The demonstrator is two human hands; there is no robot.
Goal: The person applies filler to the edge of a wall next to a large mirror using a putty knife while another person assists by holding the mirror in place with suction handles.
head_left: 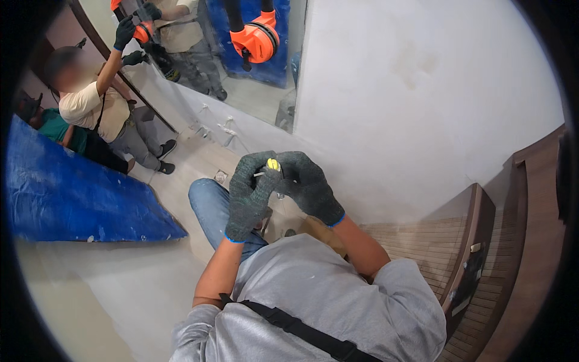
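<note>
My left hand (251, 199) and my right hand (312, 188), both in dark knitted work gloves with blue cuffs, meet in front of my chest. Between their fingertips they hold a small yellow object (272, 164). The gloves cover most of it, so its exact kind cannot be told. A thin pale strip shows by the left fingers, and a small shiny piece (280, 196) shows just beneath the hands. Beyond them a large mirror panel (267, 102) stands against the white wall, with an orange suction-cup lifter (255, 43) on it.
At the left, a co-worker (102, 99) in dark gloves grips another orange suction cup (143, 31) by the mirror's edge. Behind sits a second person (63, 129) in green. A blue panel (90, 190) juts in from the left. Brown wooden furniture (538, 253) stands at the right.
</note>
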